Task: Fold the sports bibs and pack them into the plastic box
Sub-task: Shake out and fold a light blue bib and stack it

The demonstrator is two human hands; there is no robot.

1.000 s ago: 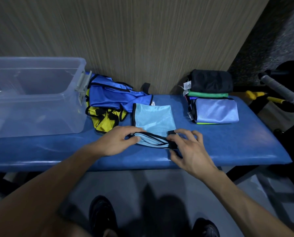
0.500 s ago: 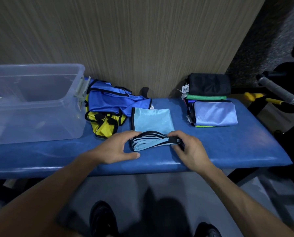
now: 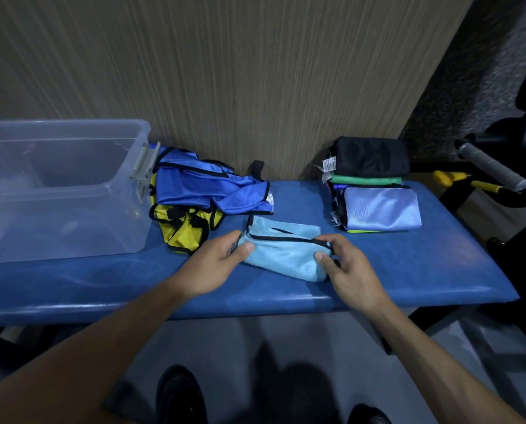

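- The left hand [image 3: 214,261] is reaching in from the lower left, its thumb lying on top of the light-blue bib [image 3: 281,254] and its fingers curling over the bib's left end, gripping it.
- The right hand [image 3: 351,267] is coming in from the lower right, thumb pressing on the bib's right end and fingers curling round its black-trimmed edge, pinching it.
- The bib is lying folded between the two hands, near the front edge of the blue bench [image 3: 423,270].
- Just beyond the left hand, a loose heap is sitting: a blue bib [image 3: 206,186] lying over a yellow bib [image 3: 183,229].
- Beyond the right hand and a little to its right, a stack [image 3: 374,191] of folded bibs is resting on the bench, a black one on top and a lilac one facing forward.
- Well to the left of the left hand, the clear box [image 3: 63,185] is standing open; nothing is showing inside it.
- Far right of the right hand, a grey handle [image 3: 491,168] is jutting in beside the bench.
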